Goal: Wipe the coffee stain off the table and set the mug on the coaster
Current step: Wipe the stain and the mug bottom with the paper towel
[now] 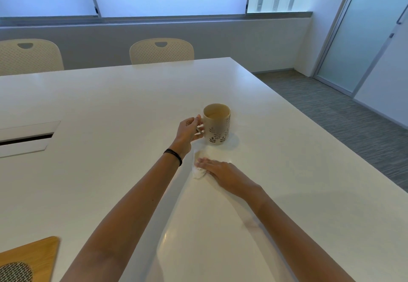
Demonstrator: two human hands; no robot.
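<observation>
Mug (217,125) upright on table (110,105), right of centre. Left hand (189,130) fingers curled round mug handle. Right hand (220,171) just in front of mug, fingers flat, pressing white cloth (198,173) onto table. Coaster (37,253) near-left, well apart from both hands.

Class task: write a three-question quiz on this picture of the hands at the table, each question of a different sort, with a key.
1. True or false: the mug stands on the woven coaster.
2. Which hand grips the mug's handle? A) left hand B) right hand C) neither
3. Fill in: the right hand presses flat on a white ____ on the table.

Key: 1 false; 2 A; 3 tissue.
</observation>
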